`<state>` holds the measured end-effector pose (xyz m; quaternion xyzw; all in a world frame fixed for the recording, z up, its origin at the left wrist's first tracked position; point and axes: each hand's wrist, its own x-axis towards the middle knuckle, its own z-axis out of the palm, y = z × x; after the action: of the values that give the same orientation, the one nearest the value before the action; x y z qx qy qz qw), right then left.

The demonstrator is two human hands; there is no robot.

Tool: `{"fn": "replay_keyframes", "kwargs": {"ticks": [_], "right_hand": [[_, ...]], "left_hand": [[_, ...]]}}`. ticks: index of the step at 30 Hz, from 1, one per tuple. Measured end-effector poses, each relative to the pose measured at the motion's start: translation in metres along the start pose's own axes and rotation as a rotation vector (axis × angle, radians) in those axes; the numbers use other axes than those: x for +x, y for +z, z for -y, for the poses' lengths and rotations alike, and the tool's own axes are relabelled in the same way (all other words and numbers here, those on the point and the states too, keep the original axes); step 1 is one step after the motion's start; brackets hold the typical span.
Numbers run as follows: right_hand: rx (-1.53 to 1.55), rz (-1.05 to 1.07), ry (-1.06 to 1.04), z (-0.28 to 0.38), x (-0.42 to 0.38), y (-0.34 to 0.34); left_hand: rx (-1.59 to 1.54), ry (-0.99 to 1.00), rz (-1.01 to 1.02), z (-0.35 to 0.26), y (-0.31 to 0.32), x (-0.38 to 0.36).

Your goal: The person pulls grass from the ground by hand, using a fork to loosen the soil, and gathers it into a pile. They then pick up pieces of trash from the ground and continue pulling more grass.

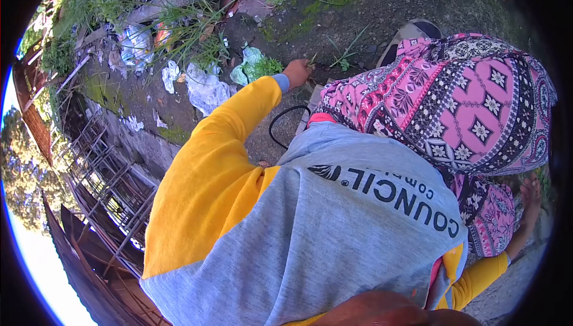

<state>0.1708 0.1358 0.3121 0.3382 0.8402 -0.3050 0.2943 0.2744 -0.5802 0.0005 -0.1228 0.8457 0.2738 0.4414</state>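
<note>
My left hand (pixel 297 72) reaches down to the dark soil, its fingers closed around what looks like a small green weed (pixel 311 59). Close beside it are a leafy green plant (pixel 270 66) and a crumpled pale-green plastic piece (pixel 249 66). A grassy weed (pixel 344 62) grows a little to the right of that hand. Out at the right edge, my right hand (pixel 529 192) is beside my patterned pink trouser leg (pixel 477 111), its fingers loosely stretched and dim. No held thing shows in it.
White plastic scraps (pixel 206 89) and a printed wrapper (pixel 136 45) litter the ground among tall grass (pixel 191 19). A black cord loop (pixel 276 126) is near my waist. Metal grating (pixel 110 177) and rusty sheets stand at the left. A shoe (pixel 412 34) is on the soil.
</note>
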Motion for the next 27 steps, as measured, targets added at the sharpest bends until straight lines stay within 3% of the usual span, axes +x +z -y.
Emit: {"fn": "replay_keyframes", "kwargs": {"ticks": [4, 8, 11, 15, 18, 27], "right_hand": [[-0.009, -0.002, -0.022, 0.004, -0.003, 0.002], [0.052, 0.000, -0.049, 0.000, -0.006, 0.001], [0.015, -0.017, -0.025, -0.008, -0.002, -0.002], [-0.074, -0.054, 0.088, -0.005, -0.006, -0.001], [-0.085, -0.027, 0.047, -0.014, -0.006, -0.002], [-0.171, -0.004, -0.021, 0.009, -0.010, 0.004]], "left_hand": [[0.392, 0.615, -0.034, -0.042, -0.035, -0.010], [0.506, 1.075, 0.057, -0.060, -0.013, 0.010], [0.640, 0.985, 0.123, -0.071, -0.012, 0.017], [0.709, 0.992, 0.019, -0.068, -0.005, 0.027], [0.743, 0.947, -0.079, -0.069, -0.011, 0.024], [0.832, 0.710, 0.054, -0.070, 0.005, 0.028]]}}
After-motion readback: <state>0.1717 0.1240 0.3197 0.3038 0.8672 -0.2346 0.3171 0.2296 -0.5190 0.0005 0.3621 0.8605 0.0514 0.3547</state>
